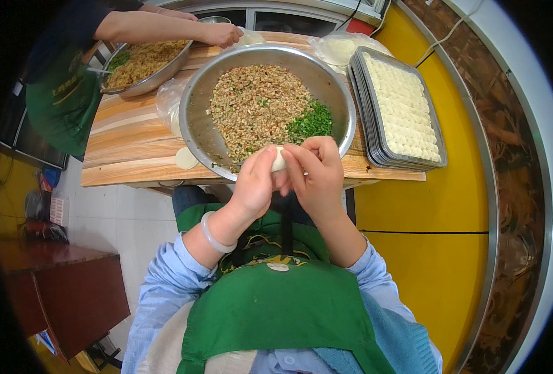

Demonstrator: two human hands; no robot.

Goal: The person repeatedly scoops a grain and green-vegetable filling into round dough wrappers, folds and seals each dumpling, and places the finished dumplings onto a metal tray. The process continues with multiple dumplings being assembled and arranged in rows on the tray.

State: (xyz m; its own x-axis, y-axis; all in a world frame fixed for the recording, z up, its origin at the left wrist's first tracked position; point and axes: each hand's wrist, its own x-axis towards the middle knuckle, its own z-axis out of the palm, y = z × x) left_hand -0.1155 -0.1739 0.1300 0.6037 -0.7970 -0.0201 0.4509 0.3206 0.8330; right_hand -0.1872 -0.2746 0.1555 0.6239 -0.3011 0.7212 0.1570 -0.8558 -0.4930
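Just over the near rim of a large steel bowl (197, 112), both my hands come together around a small white dough dumpling (279, 160). My left hand (255, 180) cups it from the left. Fingertips of my right hand (321, 175) pinch the dough at its top right. Behind them, the bowl holds a chopped brown filling (257, 107) with a heap of chopped green herbs (311, 122) at its right side. Round dough wrappers (186, 158) lie on the wooden table left of the bowl. The dumpling's underside is hidden by my fingers.
Stacked metal trays (367, 117) stand at the right, the top one filled with rows of white dumplings (400, 105). Plastic-bagged wrappers (346, 48) lie at the back. Another person's arm (164, 27) reaches across, near a second bowl (157, 84). A plastic bag (168, 105) touches my bowl's left.
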